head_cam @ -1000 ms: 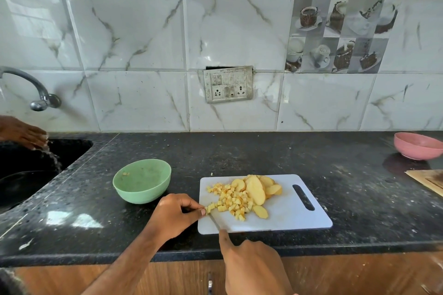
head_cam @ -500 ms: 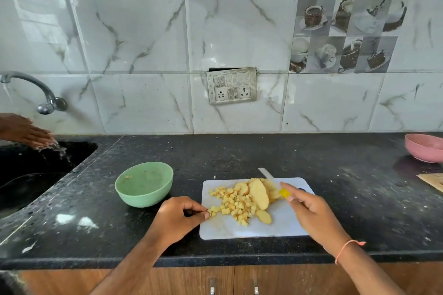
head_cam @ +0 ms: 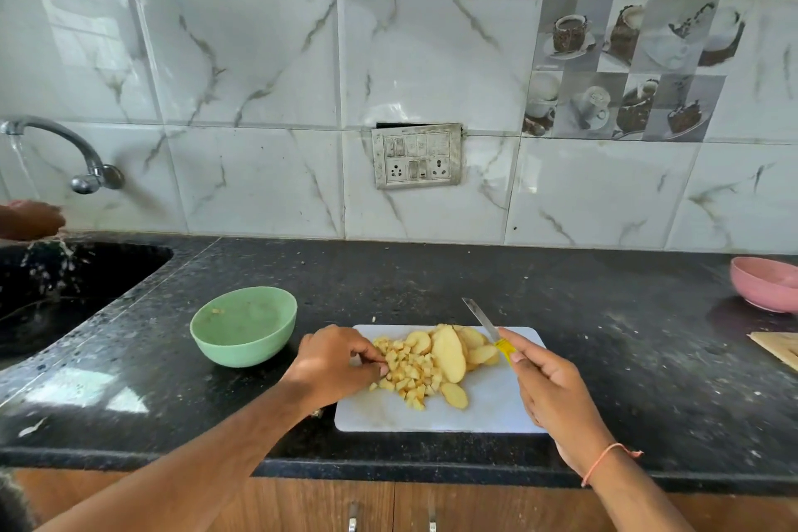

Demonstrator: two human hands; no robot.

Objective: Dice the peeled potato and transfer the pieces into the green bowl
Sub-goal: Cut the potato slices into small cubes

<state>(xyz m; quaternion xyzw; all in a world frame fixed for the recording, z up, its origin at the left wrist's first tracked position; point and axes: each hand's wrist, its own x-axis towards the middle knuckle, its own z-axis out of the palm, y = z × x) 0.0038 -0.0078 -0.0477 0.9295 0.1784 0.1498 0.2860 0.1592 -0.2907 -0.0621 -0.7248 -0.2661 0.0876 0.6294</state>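
- Your right hand (head_cam: 548, 389) has come up from the near edge of the counter (head_cam: 604, 315) since a second ago. It now holds the knife (head_cam: 486, 322) at the right side of the white cutting board (head_cam: 488, 406), with the blade tip pointing away from you.
- Your right fingers curl round the yellow handle (head_cam: 504, 348).
- Your left hand (head_cam: 332, 363) sits at the left side of the board. Its fingertips pinch at the small potato cubes (head_cam: 410, 367).
- Bigger potato slices (head_cam: 449, 354) lie just to the right of the cubes. They are not diced yet.
- The green bowl (head_cam: 244, 326) stands on the counter, just left of the board. Only a crumb or two is inside.
- I think the step now is gathering the cubes. Scoop them into a tight little heap first, so few slip off.
- Keep the knife tip away from your left fingers while they work.
- Move the cubes low over the bowl, so they drop in and do not bounce onto the counter.
- Then cut the slices into strips, and cut the strips across.
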